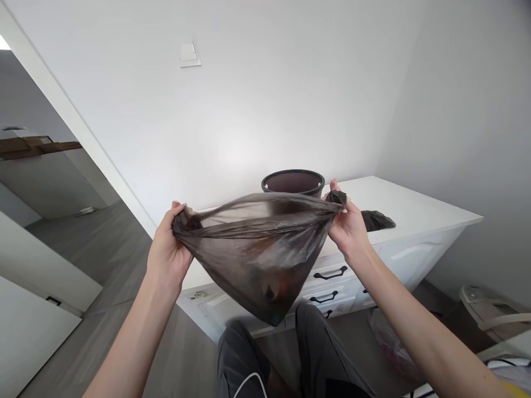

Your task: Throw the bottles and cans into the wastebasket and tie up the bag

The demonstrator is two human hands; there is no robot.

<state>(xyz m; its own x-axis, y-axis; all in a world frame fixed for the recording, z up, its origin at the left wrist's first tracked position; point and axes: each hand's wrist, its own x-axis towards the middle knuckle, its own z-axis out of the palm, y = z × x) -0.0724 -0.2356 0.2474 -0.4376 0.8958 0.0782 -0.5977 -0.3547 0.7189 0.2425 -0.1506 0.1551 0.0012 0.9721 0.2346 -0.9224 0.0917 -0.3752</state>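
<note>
A thin, see-through black plastic bag (257,249) is stretched wide between my two hands, its mouth spread at the top. Orange and dark items show dimly at its bottom; I cannot make out what they are. My left hand (170,243) is closed round the bag's left corner. Its right corner is bunched in my right hand (347,221). Behind the bag, a round dark bin (293,181) stands on the white cabinet top, its lower part hidden. Beside my right wrist lies another piece of black plastic (377,220).
Below the bag is the front of the white cabinet (418,210), with black drawer handles (331,273). A doorway opens at the left. At the lower right are a pale chair-like object (489,309) and a clear plastic bag (390,337) on the floor.
</note>
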